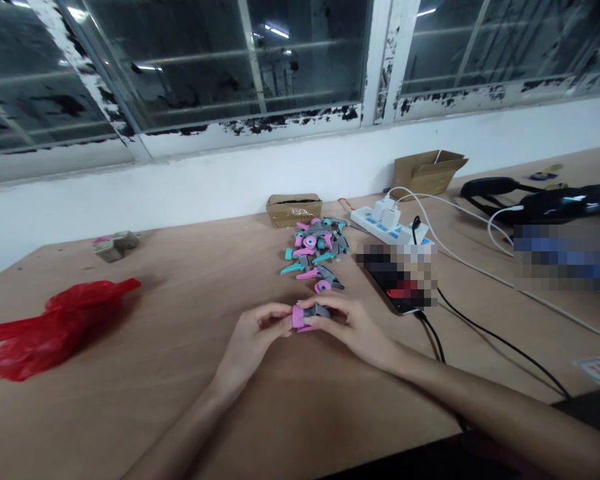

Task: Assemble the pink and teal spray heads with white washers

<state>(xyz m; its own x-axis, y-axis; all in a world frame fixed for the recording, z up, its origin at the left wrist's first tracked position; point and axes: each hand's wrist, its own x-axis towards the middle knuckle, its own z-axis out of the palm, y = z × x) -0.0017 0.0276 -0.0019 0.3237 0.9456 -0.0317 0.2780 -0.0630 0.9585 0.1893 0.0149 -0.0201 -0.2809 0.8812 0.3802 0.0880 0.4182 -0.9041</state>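
Between my two hands, above the tabletop, is a small pink-and-grey plastic piece (299, 319), partly covered by my fingers. My left hand (260, 325) pinches its pink end with thumb and fingertips. The grey end is gripped by my right hand (353, 325), thumb below and fingers above. Just beyond my hands lies a pile of similar plastic pieces (325, 240), grey with pink or teal levers and round ends. One pink-and-grey piece (323, 275) lies at the near edge of that pile.
Behind the pile stands a small cardboard box (294, 211). To the right are a phone (391, 280) with a black cable, a white power strip (380, 225) and an open carton (427, 175). A red plastic bag (63, 327) and small blocks (116, 246) lie left.
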